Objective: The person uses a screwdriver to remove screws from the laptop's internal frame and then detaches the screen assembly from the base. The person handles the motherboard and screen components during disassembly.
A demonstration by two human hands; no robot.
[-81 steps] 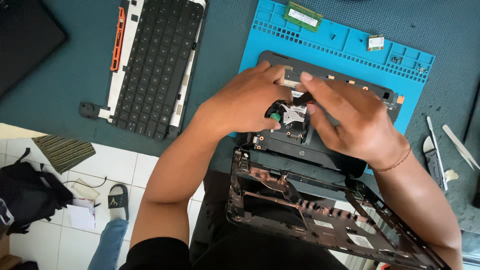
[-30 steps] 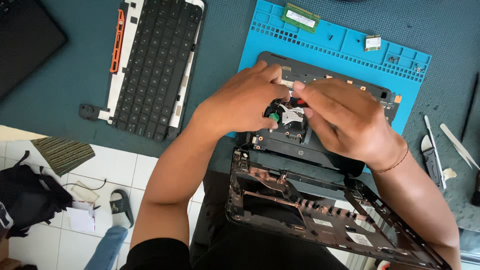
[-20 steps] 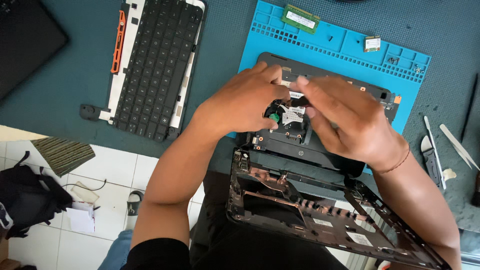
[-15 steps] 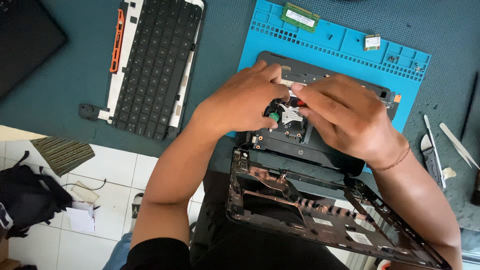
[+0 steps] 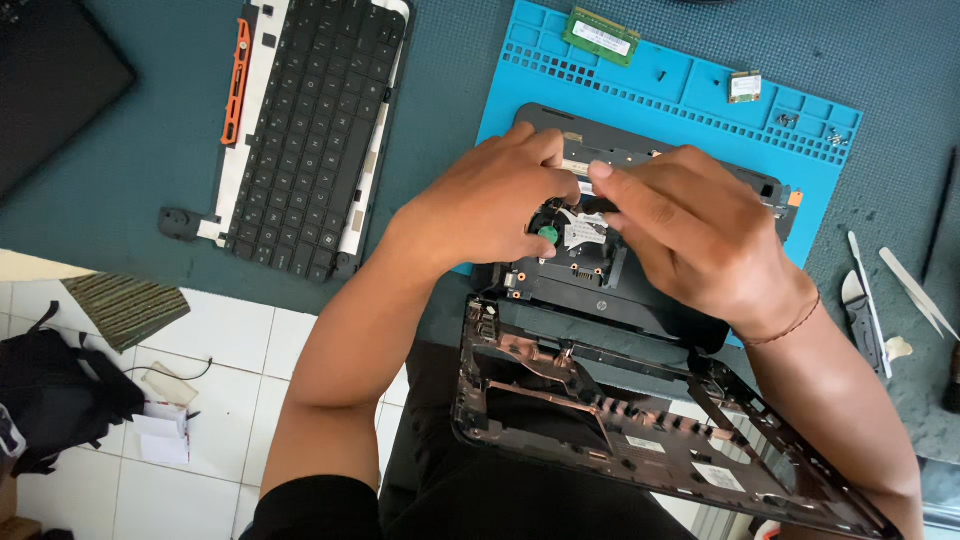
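A dark laptop base assembly (image 5: 610,290) lies on a blue repair mat (image 5: 620,85), with a small fan, a green part and a white label showing between my hands. My left hand (image 5: 490,200) rests on its left side, fingers curled over the top edge. My right hand (image 5: 690,235) covers the right side, thumb and forefinger pinched at a small part near the fan; what they pinch is too small to tell. An empty black laptop bottom shell (image 5: 640,420) sits on my lap below.
A removed keyboard (image 5: 310,130) with an orange strip lies on the green table at the left. A memory stick (image 5: 600,35) and a small card (image 5: 745,87) sit on the mat. Tweezers and pry tools (image 5: 890,290) lie at the right. A black bag (image 5: 50,395) is on the tiled floor.
My right hand's fingers have shifted slightly over the fan area. Down on the floor, a foot in a sandal has moved out of view.
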